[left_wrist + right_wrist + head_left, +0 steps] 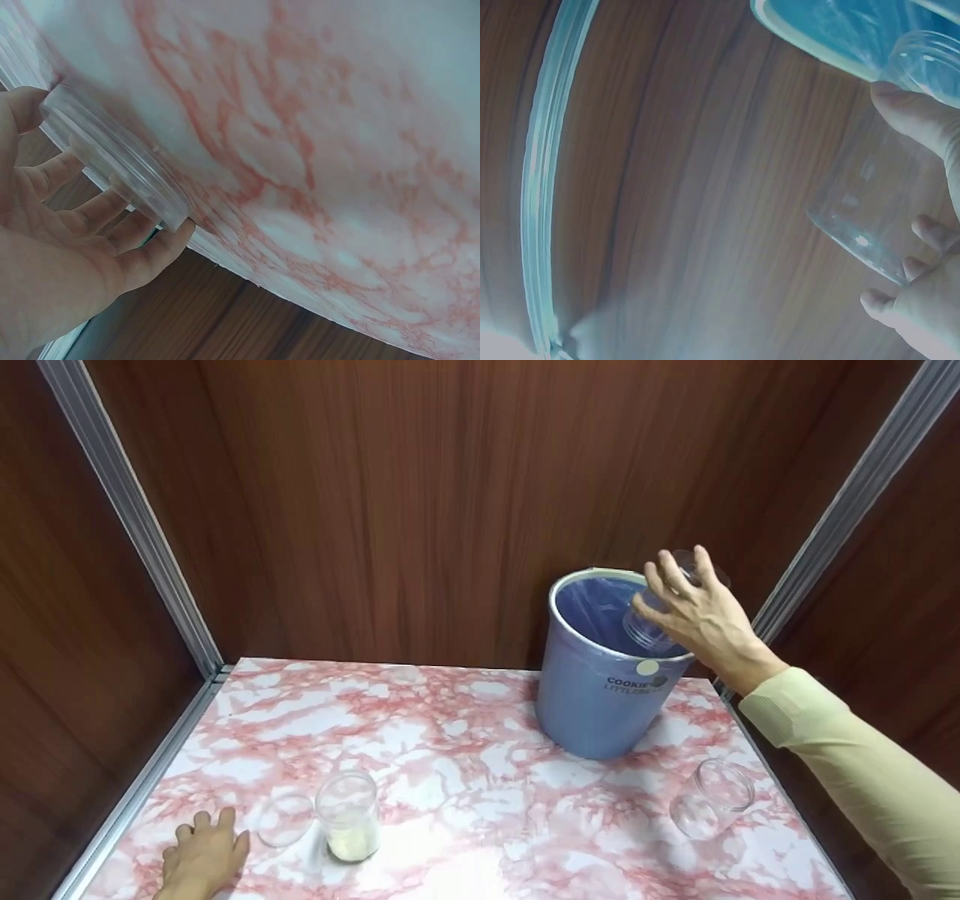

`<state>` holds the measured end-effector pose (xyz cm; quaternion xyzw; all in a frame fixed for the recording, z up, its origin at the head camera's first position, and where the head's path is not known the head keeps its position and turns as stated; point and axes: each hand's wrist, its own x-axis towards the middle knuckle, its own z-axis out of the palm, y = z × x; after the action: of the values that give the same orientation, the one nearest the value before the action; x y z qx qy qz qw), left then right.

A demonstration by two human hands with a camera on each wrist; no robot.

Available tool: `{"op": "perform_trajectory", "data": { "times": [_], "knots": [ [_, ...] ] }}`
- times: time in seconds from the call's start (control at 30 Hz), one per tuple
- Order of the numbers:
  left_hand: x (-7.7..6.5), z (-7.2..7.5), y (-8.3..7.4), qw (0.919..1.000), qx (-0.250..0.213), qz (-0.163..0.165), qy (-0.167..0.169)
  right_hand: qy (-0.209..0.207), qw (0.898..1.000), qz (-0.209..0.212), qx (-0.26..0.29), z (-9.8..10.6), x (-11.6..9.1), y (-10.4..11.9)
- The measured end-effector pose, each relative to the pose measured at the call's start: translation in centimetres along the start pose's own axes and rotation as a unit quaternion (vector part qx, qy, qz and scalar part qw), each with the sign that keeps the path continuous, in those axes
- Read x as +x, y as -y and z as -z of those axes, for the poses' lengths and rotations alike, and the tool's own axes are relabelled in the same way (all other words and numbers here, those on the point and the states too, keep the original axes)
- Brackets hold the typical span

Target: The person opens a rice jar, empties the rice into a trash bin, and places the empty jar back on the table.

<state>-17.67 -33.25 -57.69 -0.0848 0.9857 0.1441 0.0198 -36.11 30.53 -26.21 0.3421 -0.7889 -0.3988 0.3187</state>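
Note:
My right hand (pixel 694 604) grips a clear plastic jar (pixel 870 202) tilted over the blue bin (pixel 600 697), its mouth end angled down inside the rim. No contents show in this jar. Low on the left, my left hand (pixel 202 855) is palm down over the table, fingers spread. Its thumb and fingers hold a clear round lid (pixel 120 154) by the edge, seen in the left wrist view; the hand hides it from the head. Near the thumb lies another clear disc (pixel 285 820), beside a clear jar (pixel 351 829) with pale powder in its lower part.
Another clear jar (pixel 709 802) stands near the right edge of the table. A clear liner (pixel 592 604) lines the bin. Brown wood-grain panels (pixel 412 510) with metal posts (pixel 142 532) enclose the red-and-white marbled table (pixel 465 757) behind and at both sides.

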Motion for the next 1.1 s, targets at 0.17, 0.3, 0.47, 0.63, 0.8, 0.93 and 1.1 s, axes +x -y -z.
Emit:
{"op": "perform_trajectory", "data": {
  "times": [0.17, 0.3, 0.47, 0.63, 0.8, 0.93, 1.1],
  "knots": [
    [0.0, 0.0, 0.1, 1.0000, 0.000, 0.001, -0.006, 0.030, 0.999, 0.009, -0.022, 0.2, 0.6, 0.3],
    [0.1, 0.0, 0.1, 0.9999, -0.001, -0.001, -0.012, 0.048, 0.998, 0.020, -0.033, 0.2, 0.8, 0.5],
    [0.2, 0.0, 0.0, 0.9999, -0.002, 0.001, -0.013, 0.045, 0.999, 0.011, -0.022, 0.1, 0.6, 0.6],
    [0.0, -0.2, 0.1, 0.9998, 0.000, -0.001, -0.018, 0.021, 1.000, 0.010, 0.001, 0.0, 0.2, 0.7],
    [-0.2, -0.5, 0.2, 0.9997, 0.000, -0.003, -0.023, -0.001, 1.000, -0.002, 0.022, 0.0, -0.3, 0.8],
    [-0.3, -0.7, 0.3, 0.9995, 0.000, -0.005, -0.032, -0.014, 0.999, -0.016, 0.035, 0.0, -0.6, 0.7],
    [-0.4, -0.8, 0.4, 0.9996, 0.000, -0.004, -0.029, -0.043, 0.996, -0.055, 0.063, 0.1, -1.3, 0.5]
  ]
}}
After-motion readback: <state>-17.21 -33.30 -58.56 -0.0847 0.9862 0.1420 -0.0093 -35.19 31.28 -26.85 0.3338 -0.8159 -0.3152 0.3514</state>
